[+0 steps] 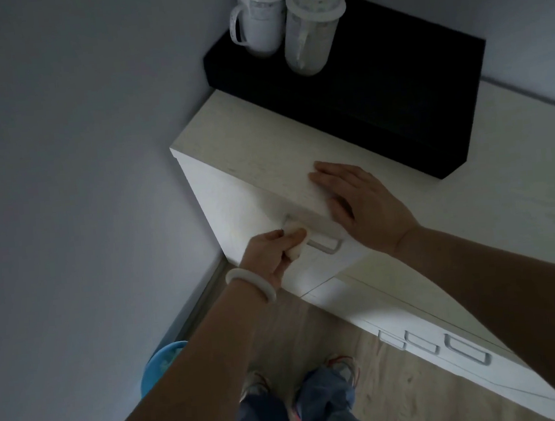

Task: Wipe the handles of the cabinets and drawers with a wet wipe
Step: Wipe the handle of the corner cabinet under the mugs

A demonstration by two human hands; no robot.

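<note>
the left hand (271, 251) pinches a folded wet wipe (297, 242) between thumb and curled fingers and presses it against the left end of a drawer handle (322, 244) on the front of a pale cabinet (233, 214). the free part of the handle runs out to the right of that hand. a pale bangle (250, 285) sits on the left wrist.

the right hand (355, 200) lies flat on the counter (263, 144) just above and right of the left hand, fingers straight and together, holding nothing.

beyond the right hand a black box (376, 84) rests on the counter, with two lidded cups (310, 29) standing on its far left corner. more handles (462, 348) show on lower drawers below the right forearm. a blue basin (162, 364) peeks out under the left forearm on the wooden floor (384, 369).
</note>
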